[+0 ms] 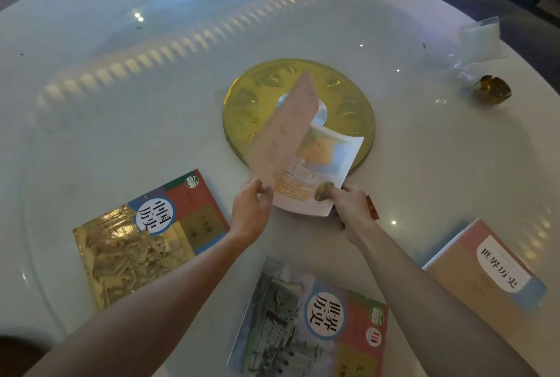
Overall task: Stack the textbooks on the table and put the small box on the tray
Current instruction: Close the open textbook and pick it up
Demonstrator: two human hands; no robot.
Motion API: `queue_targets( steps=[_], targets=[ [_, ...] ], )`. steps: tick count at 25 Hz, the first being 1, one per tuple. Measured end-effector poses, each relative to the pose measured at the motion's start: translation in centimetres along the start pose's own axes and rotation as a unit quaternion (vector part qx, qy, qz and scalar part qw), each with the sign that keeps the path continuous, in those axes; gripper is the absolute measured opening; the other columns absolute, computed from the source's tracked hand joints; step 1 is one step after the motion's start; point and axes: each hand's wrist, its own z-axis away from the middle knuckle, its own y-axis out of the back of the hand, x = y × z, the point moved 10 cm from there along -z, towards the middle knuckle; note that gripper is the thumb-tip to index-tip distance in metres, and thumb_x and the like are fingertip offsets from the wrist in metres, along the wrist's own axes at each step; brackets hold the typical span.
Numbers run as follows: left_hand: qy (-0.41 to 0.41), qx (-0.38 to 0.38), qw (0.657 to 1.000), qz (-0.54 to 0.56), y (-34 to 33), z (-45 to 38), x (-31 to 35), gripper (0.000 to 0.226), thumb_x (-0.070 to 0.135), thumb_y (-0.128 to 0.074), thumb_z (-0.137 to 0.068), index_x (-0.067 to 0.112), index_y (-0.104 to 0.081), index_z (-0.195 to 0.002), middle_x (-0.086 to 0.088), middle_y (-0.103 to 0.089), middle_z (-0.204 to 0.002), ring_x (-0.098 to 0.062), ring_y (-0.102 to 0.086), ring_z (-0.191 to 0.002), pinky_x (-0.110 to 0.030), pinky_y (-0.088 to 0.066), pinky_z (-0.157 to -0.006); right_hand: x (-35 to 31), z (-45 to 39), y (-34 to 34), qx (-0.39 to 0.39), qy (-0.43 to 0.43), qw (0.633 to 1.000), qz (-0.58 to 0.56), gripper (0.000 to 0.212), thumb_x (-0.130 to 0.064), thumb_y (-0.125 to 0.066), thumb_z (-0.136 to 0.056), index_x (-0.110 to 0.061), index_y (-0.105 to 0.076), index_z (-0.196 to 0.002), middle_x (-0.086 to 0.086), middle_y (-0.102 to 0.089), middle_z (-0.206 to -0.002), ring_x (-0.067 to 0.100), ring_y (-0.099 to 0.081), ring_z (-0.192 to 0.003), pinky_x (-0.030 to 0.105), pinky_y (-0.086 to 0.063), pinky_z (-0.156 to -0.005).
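Here, both hands (295,210) gripping open textbook (318,176) (map page), cover perhaps pink

We see a dim, bluish scene. The glossy counter (121,122) mirrors a curved row of warm lights and small white glints. The lifted page (285,137) is motion-blurred, the plastic bag (481,40) soft. Wide-angle distortion bends the edges, and the corners darken.
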Motion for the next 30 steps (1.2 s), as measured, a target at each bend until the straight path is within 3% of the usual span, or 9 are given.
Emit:
queue_targets(
  steps=[2, 4, 6, 8, 11, 14, 18, 23, 30],
  targets=[
    [-0.062, -0.014, 0.997, -0.048, -0.8, 0.8, 0.5, 0.026, 0.014, -0.06, -0.095, 0.017, -0.073, -0.118, -0.005, -0.06, -0.105, -0.019, -0.059, -0.095, -0.018, -0.047, -0.081, 0.5, -0.2, -1.1, -0.017, 0.0, 0.999, -0.029, 0.021, -0.003, -0.062, -0.065, -0.008, -0.072, -0.083, 0.016, -0.078, -0.093, 0.029, -0.07, -0.083, 0.031, -0.058, -0.067],
    [-0.089, -0.035, 0.992, -0.076, -1.8, 1.6, 0.2, 0.027, 0.014, -0.067, -0.091, 0.023, -0.076, -0.114, -0.008, -0.062, -0.118, -0.025, -0.06, -0.11, -0.039, -0.051, -0.096, 1.5, -0.5, -1.8, -0.028, -0.011, 0.995, -0.093, 0.031, -0.015, -0.057, -0.075, -0.011, -0.076, -0.099, 0.013, -0.079, -0.111, 0.03, -0.072, -0.105, 0.045, -0.057, -0.097],
    [-0.074, -0.053, 0.993, -0.076, -2.1, 2.7, -0.6, 0.026, 0.016, -0.069, -0.09, 0.023, -0.077, -0.115, -0.009, -0.059, -0.132, -0.026, -0.056, -0.122, -0.048, -0.047, -0.104, 2.8, -0.3, -2.3, -0.041, -0.038, 0.983, -0.177, 0.044, -0.041, -0.053, -0.088, -0.014, -0.076, -0.115, 0.011, -0.076, -0.123, 0.031, -0.07, -0.117, 0.051, -0.052, -0.106],
    [-0.058, -0.081, 0.993, -0.069, -2.4, 3.9, -0.8, 0.027, 0.018, -0.07, -0.091, 0.022, -0.076, -0.117, -0.006, -0.056, -0.139, -0.024, -0.052, -0.128, -0.046, -0.045, -0.109, 3.1, 0.8, -2.7, -0.06, -0.052, 0.976, -0.202, 0.058, -0.058, -0.053, -0.093, -0.016, -0.069, -0.129, 0.009, -0.075, -0.126, 0.028, -0.072, -0.116, 0.049, -0.054, -0.103],
    [-0.035, -0.102, 0.993, -0.056, -1.5, 5.4, -0.6, 0.026, 0.024, -0.072, -0.089, 0.023, -0.077, -0.114, -0.005, -0.053, -0.14, -0.022, -0.049, -0.13, -0.045, -0.043, -0.11, 3.2, 1.8, -2.3, -0.055, -0.042, 0.987, -0.144, 0.026, -0.019, -0.06, -0.1, -0.008, -0.064, -0.123, 0.014, -0.075, -0.119, 0.029, -0.076, -0.099, 0.045, -0.062, -0.084],
    [0.013, -0.077, 0.997, 0.007, 0.8, 7.2, -0.3, 0.041, 0.027, -0.071, -0.09, 0.017, -0.065, -0.13, -0.008, -0.049, -0.138, -0.023, -0.049, -0.131, -0.044, -0.044, -0.11, 2.7, 4.0, -1.4, -0.062, -0.036, 0.99, -0.125, 0.025, -0.005, -0.057, -0.1, -0.008, -0.061, -0.125, 0.014, -0.074, -0.114, 0.027, -0.076, -0.093, 0.038, -0.064, -0.069],
    [0.199, -0.054, 0.969, 0.135, 2.8, 9.3, -3.3, 0.079, 0.038, -0.072, -0.09, 0.005, -0.037, -0.152, -0.012, -0.057, -0.13, -0.023, -0.06, -0.111, -0.037, -0.055, -0.09, 3.0, 8.0, 0.0, -0.077, -0.023, 0.988, -0.132, 0.029, -0.004, -0.057, -0.101, -0.009, -0.059, -0.13, 0.018, -0.073, -0.118, 0.035, -0.074, -0.1, 0.048, -0.063, -0.081],
    [0.224, -0.088, 0.95, 0.2, 3.5, 13.9, -4.5, 0.028, 0.022, -0.071, -0.093, 0.004, -0.073, -0.115, -0.007, -0.077, -0.098, -0.012, -0.071, -0.072, -0.02, -0.055, -0.056, 6.1, 13.9, 1.0, -0.09, -0.022, 0.989, -0.113, 0.025, -0.01, -0.063, -0.099, -0.013, -0.064, -0.124, 0.007, -0.079, -0.1, 0.018, -0.078, -0.075, 0.034, -0.062, -0.059],
    [0.247, -0.065, 0.948, 0.188, 6.1, 22.5, -9.9, 0.012, 0.018, -0.069, -0.093, 0.01, -0.067, -0.103, -0.01, -0.076, -0.096, -0.021, -0.072, -0.075, -0.037, -0.058, -0.063, 13.3, 20.7, -0.2, -0.08, -0.032, 0.996, 0.009, 0.02, -0.006, -0.072, -0.092, -0.004, -0.07, -0.112, 0.018, -0.075, -0.108, 0.026, -0.073, -0.084, 0.033, -0.062, -0.067]
  ],
)
